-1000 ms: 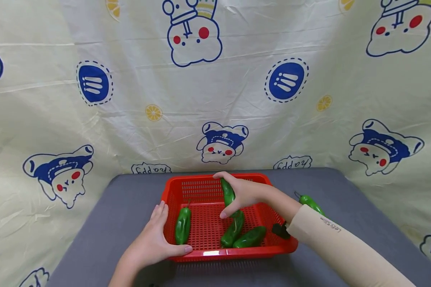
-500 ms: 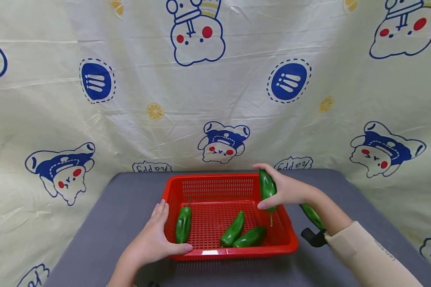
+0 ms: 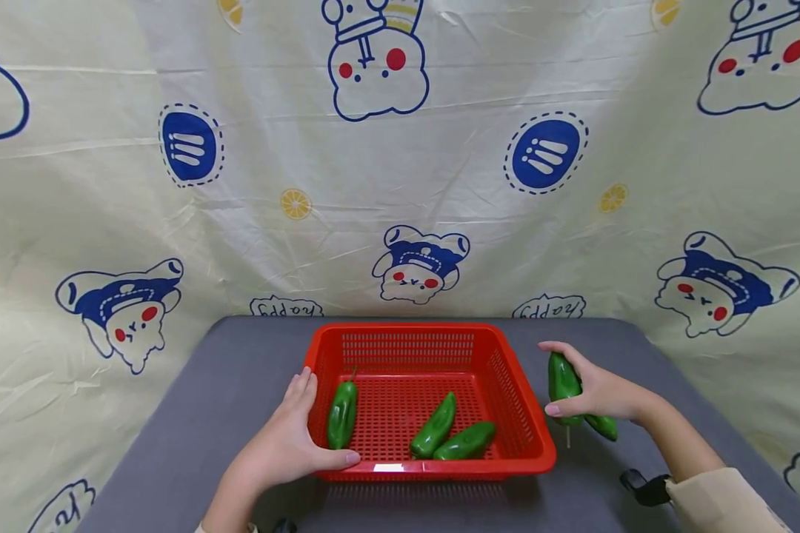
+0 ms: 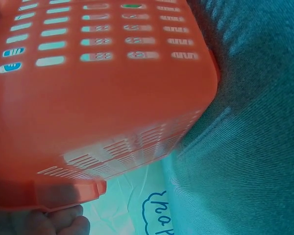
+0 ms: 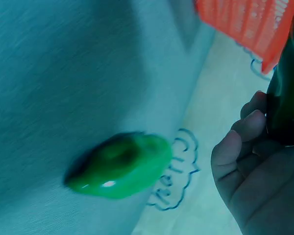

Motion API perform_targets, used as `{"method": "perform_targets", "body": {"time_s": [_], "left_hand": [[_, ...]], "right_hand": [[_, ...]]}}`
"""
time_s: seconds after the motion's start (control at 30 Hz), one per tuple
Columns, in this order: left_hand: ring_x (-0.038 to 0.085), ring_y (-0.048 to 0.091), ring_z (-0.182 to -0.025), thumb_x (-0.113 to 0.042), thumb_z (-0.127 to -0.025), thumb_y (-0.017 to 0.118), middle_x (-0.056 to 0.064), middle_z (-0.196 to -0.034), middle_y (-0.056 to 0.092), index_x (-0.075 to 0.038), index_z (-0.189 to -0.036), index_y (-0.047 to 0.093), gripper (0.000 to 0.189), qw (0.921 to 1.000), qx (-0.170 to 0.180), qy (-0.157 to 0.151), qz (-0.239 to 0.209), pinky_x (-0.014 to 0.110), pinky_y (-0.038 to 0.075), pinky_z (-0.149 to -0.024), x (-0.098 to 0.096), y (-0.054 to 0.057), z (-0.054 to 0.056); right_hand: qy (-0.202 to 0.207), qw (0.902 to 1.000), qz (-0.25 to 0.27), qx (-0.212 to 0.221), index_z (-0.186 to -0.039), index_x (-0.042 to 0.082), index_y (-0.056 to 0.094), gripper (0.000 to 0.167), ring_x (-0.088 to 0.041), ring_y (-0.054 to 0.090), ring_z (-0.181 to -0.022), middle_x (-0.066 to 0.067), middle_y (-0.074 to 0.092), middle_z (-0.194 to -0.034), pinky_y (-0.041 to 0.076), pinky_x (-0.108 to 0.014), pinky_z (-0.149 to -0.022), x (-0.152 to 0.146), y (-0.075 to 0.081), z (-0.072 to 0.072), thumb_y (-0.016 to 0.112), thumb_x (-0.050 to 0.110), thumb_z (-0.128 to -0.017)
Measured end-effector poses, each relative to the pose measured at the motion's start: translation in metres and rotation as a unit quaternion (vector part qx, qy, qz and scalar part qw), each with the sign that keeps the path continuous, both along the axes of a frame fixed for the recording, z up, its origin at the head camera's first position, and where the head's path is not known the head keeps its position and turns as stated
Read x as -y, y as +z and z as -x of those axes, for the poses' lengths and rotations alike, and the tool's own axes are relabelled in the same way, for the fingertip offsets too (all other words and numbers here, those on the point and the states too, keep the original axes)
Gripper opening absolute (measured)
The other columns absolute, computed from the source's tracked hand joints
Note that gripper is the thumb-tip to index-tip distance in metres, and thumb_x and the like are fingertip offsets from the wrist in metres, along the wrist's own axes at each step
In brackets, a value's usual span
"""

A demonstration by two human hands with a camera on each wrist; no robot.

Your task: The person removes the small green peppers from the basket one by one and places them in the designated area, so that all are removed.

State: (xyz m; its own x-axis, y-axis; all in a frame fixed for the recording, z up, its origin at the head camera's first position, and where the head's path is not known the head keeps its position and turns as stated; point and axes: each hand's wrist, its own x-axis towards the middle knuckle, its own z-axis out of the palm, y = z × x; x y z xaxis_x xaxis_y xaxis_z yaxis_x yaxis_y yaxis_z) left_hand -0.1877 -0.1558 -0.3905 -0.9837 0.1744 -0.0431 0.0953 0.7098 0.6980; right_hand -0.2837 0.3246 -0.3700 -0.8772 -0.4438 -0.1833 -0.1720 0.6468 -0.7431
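Observation:
In the head view my right hand (image 3: 603, 390) holds a green pepper (image 3: 563, 386) between thumb and fingers, stem downward, to the right of a red plastic basket (image 3: 545, 468). Another green pepper (image 3: 601, 427) lies on the table partly behind that hand; the right wrist view shows this table pepper (image 5: 120, 166) whole. My left hand (image 3: 287, 437) grips the basket's front left corner, thumb along the front rim and fingers at the left side. Inside the basket lie one pepper (image 3: 342, 414) at the left and two peppers, an upright-slanting one (image 3: 434, 426) and a flatter one (image 3: 466, 442), toward the right.
The basket stands on a grey cloth-covered table (image 3: 207, 414). Behind it hangs a pale curtain (image 3: 347, 259) printed with cartoon bears. A black strap-like piece (image 3: 645, 488) sits at my right wrist.
My right hand has lifted the pepper out of the basket and carried it right, past the basket's right rim, lowering it beside the other table pepper. My left hand stays at the basket corner.

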Motion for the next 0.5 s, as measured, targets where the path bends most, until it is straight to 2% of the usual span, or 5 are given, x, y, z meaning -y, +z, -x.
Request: {"method": "perform_targets", "body": {"time_s": [0.23, 0.37, 0.5], "left_hand": [[0.038, 0.000, -0.155, -0.059, -0.065, 0.084, 0.011, -0.169, 0.001, -0.001, -0.158, 0.011, 0.132, 0.9999, -0.010, -0.003, 0.001, 0.063, 0.028, -0.116, 0.000, -0.001, 0.000], [0.039, 0.000, -0.154, -0.059, -0.066, 0.084, 0.012, -0.169, 0.002, -0.001, -0.158, 0.011, 0.132, 0.9999, -0.009, -0.006, -0.001, 0.064, 0.029, -0.115, 0.000, 0.000, 0.000], [0.039, 0.000, -0.154, -0.059, -0.066, 0.084, 0.012, -0.169, 0.002, -0.001, -0.158, 0.010, 0.132, 0.9999, -0.009, -0.006, 0.000, 0.064, 0.029, -0.115, 0.000, 0.000, 0.000]], "right_hand": [[-0.028, 0.9978, -0.059, -0.009, -0.154, 0.017, 0.013, 0.098, -0.028, 0.051, -0.099, -0.029, 0.036, -0.135, 0.048, -0.036, -0.075, -0.020, -0.027, 0.003, 0.079, 0.031, -0.083], [-0.035, 0.9916, -0.121, -0.028, -0.153, 0.013, 0.018, 0.101, -0.028, 0.050, -0.096, -0.026, 0.045, -0.126, 0.043, -0.035, -0.072, -0.023, -0.038, 0.001, 0.082, 0.037, -0.078], [-0.048, 0.9801, -0.187, -0.045, -0.152, 0.011, 0.022, 0.107, -0.028, 0.046, -0.092, -0.021, 0.051, -0.113, 0.039, -0.034, -0.067, -0.022, -0.044, -0.001, 0.084, 0.047, -0.073]]}}
